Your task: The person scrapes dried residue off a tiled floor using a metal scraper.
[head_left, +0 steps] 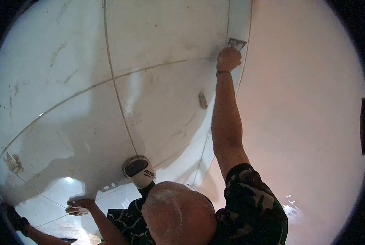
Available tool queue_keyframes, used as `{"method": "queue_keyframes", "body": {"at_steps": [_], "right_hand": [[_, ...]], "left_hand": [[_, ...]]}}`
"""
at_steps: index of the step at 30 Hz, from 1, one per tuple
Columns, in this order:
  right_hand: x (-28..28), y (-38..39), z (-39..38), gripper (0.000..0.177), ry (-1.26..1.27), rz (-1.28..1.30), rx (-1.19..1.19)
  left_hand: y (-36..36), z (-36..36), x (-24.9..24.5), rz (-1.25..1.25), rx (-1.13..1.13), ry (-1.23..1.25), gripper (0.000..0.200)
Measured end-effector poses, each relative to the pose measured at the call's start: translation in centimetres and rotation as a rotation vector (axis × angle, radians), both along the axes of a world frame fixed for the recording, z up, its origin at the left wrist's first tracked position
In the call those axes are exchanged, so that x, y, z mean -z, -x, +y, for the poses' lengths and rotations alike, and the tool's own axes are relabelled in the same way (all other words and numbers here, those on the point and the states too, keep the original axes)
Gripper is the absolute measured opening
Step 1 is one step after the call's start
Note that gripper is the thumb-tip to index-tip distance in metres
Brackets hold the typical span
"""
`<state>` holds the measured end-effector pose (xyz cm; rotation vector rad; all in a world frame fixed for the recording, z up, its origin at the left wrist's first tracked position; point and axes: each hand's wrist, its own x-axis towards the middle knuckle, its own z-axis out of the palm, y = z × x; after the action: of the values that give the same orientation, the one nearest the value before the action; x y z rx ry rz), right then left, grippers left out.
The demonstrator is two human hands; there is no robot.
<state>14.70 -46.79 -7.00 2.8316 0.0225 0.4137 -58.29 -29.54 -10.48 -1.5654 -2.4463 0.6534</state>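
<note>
My right hand reaches far forward along the foot of the wall, closed around a putty knife. The knife's flat, worn metal blade shows beyond the fist, over the pale strip where floor tiles meet wall; its handle is hidden in my fingers. At the lower left, my left hand is low over the tiles with its fingers curled and whitish residue on them. Anything inside those fingers is too small and dim to make out. Between the arms, a shoe with a dark top stands on the tiled floor.
The smooth pinkish wall runs along the right side. A small brownish, elongated piece lies on the tiles near my right forearm. Dirt smears mark the floor, with a brown patch at left. A dusty, rounded bare knee-like shape fills the lower middle.
</note>
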Motion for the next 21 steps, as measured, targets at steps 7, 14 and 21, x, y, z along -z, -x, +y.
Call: {"method": "queue_keyframes", "body": {"at_steps": [7, 14, 21], "right_hand": [[-0.4, 0.5, -1.2, 0.024, 0.237, 0.101, -0.049], [0.7, -2.0, -0.7, 0.019, 0.087, -0.084, -0.226], [0.9, -3.4, -2.6, 0.020, 0.237, 0.011, -0.293]], "left_hand": [[5.0, -1.2, 2.9, 0.043, 0.038, -0.121, 0.048], [-2.7, 0.1, -0.6, 0.022, 0.174, -0.123, 0.038], [-2.3, -0.4, -0.8, 0.006, -0.007, -0.008, 0.040]]}}
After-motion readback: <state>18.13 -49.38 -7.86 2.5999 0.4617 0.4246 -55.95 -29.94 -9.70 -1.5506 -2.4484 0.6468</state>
